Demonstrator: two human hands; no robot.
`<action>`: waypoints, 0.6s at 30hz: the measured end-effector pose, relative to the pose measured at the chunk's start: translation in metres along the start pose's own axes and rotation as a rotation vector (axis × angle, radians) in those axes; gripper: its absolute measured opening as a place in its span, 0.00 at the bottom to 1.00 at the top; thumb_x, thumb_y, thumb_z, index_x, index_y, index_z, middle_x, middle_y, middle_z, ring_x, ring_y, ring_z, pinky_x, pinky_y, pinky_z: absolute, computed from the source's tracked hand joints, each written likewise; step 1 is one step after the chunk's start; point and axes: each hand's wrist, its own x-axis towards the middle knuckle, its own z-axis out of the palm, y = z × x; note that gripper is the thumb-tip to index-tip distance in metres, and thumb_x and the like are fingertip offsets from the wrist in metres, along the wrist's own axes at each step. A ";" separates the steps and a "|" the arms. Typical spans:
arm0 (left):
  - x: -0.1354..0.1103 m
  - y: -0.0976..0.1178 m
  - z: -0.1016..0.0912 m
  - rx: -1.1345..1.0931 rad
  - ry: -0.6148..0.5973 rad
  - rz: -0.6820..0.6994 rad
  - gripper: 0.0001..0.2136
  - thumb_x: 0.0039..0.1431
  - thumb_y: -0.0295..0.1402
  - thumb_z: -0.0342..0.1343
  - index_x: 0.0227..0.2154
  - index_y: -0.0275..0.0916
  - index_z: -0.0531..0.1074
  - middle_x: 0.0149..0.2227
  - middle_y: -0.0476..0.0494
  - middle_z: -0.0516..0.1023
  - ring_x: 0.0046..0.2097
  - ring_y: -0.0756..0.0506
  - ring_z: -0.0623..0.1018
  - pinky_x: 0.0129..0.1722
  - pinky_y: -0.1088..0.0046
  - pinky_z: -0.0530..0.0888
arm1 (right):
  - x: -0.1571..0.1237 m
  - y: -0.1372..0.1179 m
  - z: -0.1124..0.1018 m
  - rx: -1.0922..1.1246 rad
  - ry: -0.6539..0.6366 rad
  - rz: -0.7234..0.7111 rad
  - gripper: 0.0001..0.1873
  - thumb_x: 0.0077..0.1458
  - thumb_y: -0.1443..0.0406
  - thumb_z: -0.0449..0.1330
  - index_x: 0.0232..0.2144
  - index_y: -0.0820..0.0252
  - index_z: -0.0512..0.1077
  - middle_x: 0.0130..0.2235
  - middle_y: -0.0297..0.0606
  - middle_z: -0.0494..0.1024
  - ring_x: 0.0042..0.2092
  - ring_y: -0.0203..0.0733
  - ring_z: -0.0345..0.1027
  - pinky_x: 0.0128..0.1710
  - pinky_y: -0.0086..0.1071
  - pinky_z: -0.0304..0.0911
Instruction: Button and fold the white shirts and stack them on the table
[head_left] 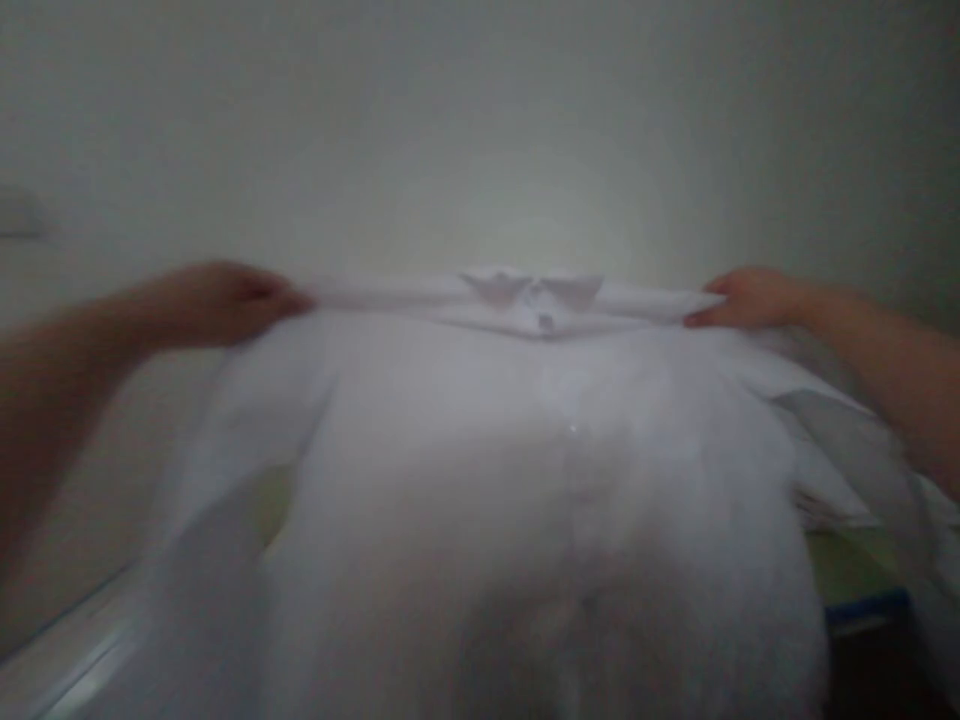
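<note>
A white buttoned shirt [525,480] is stretched out in front of me, collar [532,290] at the top middle and buttons running down the front. My left hand [217,300] grips the shirt's left shoulder. At the other shoulder, my right hand [746,298] pinches the cloth. Both arms are held out and the shirt hangs between them. The picture is blurred.
A plain pale wall [480,130] fills the background. More white cloth [840,450] lies at the right over a yellow-green surface [855,565] with a blue edge. A pale ledge [67,660] runs along the lower left.
</note>
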 end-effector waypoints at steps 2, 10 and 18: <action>-0.002 0.014 0.010 -0.130 -0.124 0.161 0.31 0.53 0.57 0.39 0.32 0.30 0.71 0.24 0.52 0.69 0.30 0.53 0.67 0.34 0.78 0.63 | -0.008 -0.011 0.019 0.016 0.077 0.001 0.32 0.45 0.44 0.57 0.38 0.67 0.74 0.34 0.47 0.76 0.33 0.41 0.66 0.32 0.31 0.56; -0.019 0.043 0.052 -0.302 -0.318 0.112 0.24 0.47 0.53 0.45 0.26 0.35 0.73 0.27 0.43 0.75 0.30 0.46 0.71 0.29 0.74 0.65 | 0.021 -0.047 0.097 0.188 -0.027 -0.094 0.22 0.45 0.49 0.59 0.33 0.62 0.75 0.34 0.46 0.76 0.36 0.45 0.69 0.35 0.31 0.58; -0.010 0.023 0.027 -0.463 -0.257 -0.028 0.28 0.48 0.54 0.45 0.40 0.38 0.74 0.37 0.43 0.78 0.35 0.45 0.75 0.33 0.74 0.69 | 0.043 -0.033 0.093 0.293 0.021 -0.127 0.29 0.45 0.46 0.58 0.40 0.63 0.74 0.37 0.46 0.76 0.39 0.46 0.69 0.38 0.31 0.60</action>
